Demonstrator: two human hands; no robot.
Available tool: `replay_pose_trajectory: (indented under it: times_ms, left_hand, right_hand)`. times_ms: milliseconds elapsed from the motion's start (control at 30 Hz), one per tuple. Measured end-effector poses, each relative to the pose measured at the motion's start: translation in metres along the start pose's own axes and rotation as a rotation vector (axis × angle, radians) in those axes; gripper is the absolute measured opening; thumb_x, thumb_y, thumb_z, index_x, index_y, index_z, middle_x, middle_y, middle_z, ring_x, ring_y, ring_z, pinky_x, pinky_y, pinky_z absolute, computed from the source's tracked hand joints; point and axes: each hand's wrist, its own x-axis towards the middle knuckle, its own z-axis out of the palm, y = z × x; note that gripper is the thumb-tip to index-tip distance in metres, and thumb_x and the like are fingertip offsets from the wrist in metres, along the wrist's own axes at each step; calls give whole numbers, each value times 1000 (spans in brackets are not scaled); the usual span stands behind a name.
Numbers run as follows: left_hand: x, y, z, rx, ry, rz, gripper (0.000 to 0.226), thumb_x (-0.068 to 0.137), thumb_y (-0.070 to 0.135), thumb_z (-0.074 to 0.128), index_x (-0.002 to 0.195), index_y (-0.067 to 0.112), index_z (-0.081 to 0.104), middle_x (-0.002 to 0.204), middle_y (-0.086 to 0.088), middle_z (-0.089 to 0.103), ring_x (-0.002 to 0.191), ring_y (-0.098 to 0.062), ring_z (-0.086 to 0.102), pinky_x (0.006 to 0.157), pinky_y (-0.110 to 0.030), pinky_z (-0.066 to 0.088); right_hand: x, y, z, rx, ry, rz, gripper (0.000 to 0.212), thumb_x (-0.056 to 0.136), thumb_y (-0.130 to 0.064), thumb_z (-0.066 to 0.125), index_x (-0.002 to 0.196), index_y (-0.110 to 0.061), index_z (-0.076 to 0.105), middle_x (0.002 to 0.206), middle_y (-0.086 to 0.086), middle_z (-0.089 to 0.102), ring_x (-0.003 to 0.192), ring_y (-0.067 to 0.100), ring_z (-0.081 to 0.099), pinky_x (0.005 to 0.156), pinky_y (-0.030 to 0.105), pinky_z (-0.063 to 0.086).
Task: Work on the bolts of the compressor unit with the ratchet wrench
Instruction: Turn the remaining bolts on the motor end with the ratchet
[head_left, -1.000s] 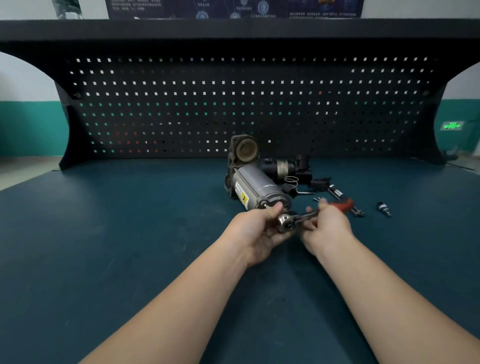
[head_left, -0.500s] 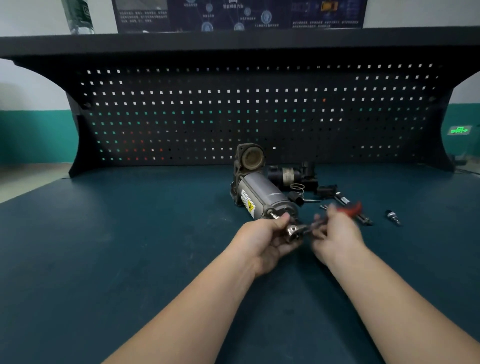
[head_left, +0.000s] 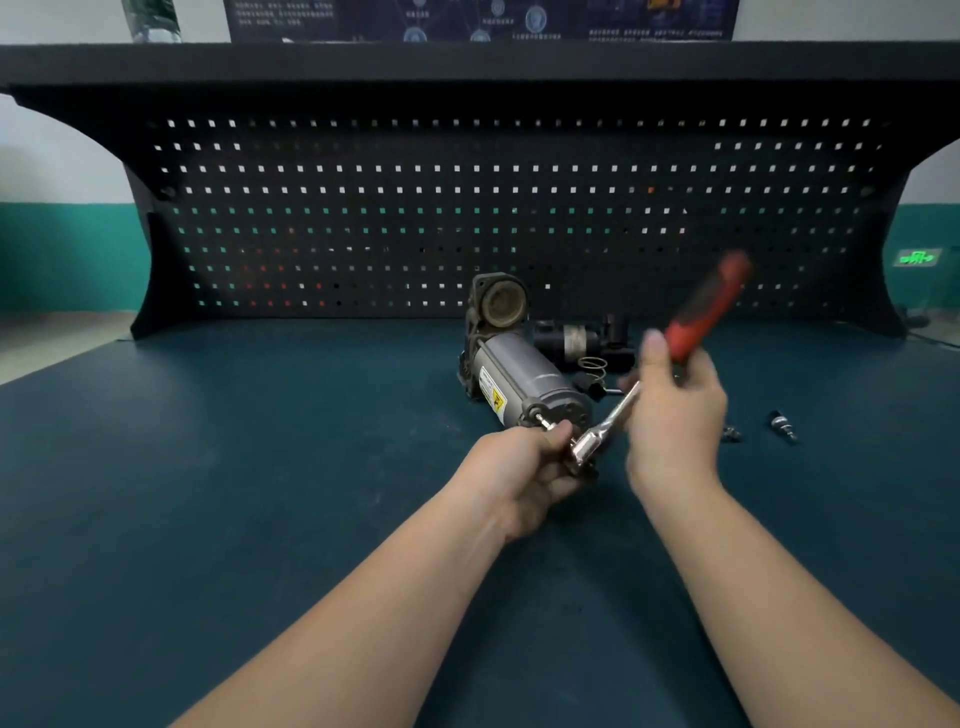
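2 hands: left hand (head_left: 524, 470) gripping chrome ratchet wrench (head_left: 623, 410) head, right hand (head_left: 675, 415) curled round its blurred red handle.

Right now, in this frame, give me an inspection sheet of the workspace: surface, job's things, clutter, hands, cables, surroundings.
Surface: dark teal bench top, matte, no spills seen.
Job's things: grey compressor unit lies on its side, yellow warning label showing; ratchet wrench has its chrome head at the unit's near end and its red handle raised, blurred.
Clutter: black cylindrical part, spring and small fitting lie on the bench right of the unit.
Hands: left hand grips the wrench head at the bolt; right hand grips the wrench handle.
Cables: nothing seen.
Surroundings: black pegboard with no tools hung, shelf above, green lit sign on the wall.
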Motion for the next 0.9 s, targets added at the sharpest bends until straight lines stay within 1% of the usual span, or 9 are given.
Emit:
replay_pose_trajectory:
  times_ms: [67, 133, 333, 433, 533, 667, 733, 800, 900]
  left_hand:
    - [0, -1, 2, -20, 6, -10, 6, 93, 4, 53, 90, 2, 58, 77, -10, 67, 64, -18, 65, 57, -32, 56]
    - [1, -1, 3, -28, 19, -14, 6, 93, 6, 54, 93, 2, 58, 81, -11, 65, 68, -19, 64, 56, -31, 55]
    - [1, -4, 4, 18, -14, 8, 10, 91, 10, 58, 83, 5, 63, 72, -7, 64, 63, -17, 59, 53, -24, 56]
    - [0, -4, 3, 32, -31, 4, 22, 91, -1, 49, 76, 6, 64, 65, -5, 62, 58, -14, 57, 53, -23, 53]
    - [1, -3, 4, -3, 9, 9, 10, 93, 2, 50, 89, 3, 59, 73, -8, 62, 59, -17, 60, 50, -26, 56]
    - [2, -3, 5, -21, 28, 6, 5, 93, 5, 53, 93, 3, 58, 80, -10, 64, 65, -18, 63, 57, -31, 57]
    - [3, -2, 4, -39, 27, 6, 6, 93, 6, 54, 92, 2, 58, 79, -11, 64, 67, -19, 63, 57, -31, 57]
    - [3, -3, 3, -21, 32, 6, 6, 92, 7, 56, 93, 2, 59, 79, -11, 66, 67, -20, 64, 56, -31, 57]
    - [2, -6, 2, 28, 18, 12, 17, 88, 13, 63, 100, 1, 63, 83, -11, 67, 69, -20, 64, 56, -28, 58]
  right_hand:
    - [9, 6, -7, 302, 130, 560, 22, 98, -27, 54, 78, -18, 50, 67, 1, 52, 30, 1, 34, 31, 17, 26]
    - [8, 9, -8, 355, 157, 668, 23, 98, -26, 53, 78, -16, 48, 67, 1, 51, 27, 1, 32, 28, 15, 22]
    - [-13, -9, 2, -156, -321, -569, 8, 88, -37, 60, 90, -31, 56, 70, -19, 59, 65, 0, 56, 65, 20, 46]
    - [-25, -5, 5, -276, -436, -781, 16, 87, -41, 58, 100, -32, 54, 73, -20, 58, 65, -2, 54, 64, 15, 44]
    - [-11, -6, 2, -164, -209, -440, 14, 90, -39, 58, 84, -29, 52, 64, -12, 58, 57, 5, 55, 55, 21, 44]
    - [7, 6, -10, 335, 107, 598, 20, 99, -24, 51, 80, -20, 49, 67, 2, 55, 25, 2, 33, 27, 14, 21]
    - [4, 8, -9, 438, 141, 728, 20, 100, -24, 50, 81, -20, 48, 70, 3, 57, 21, 2, 26, 26, 14, 18]
    - [2, 3, -6, 320, 64, 449, 16, 99, -27, 52, 84, -21, 51, 63, 0, 59, 27, 3, 33, 30, 16, 25]
    - [-9, -12, -2, 22, -223, -276, 9, 94, -30, 58, 86, -27, 53, 59, -12, 60, 50, 2, 53, 52, 17, 41]
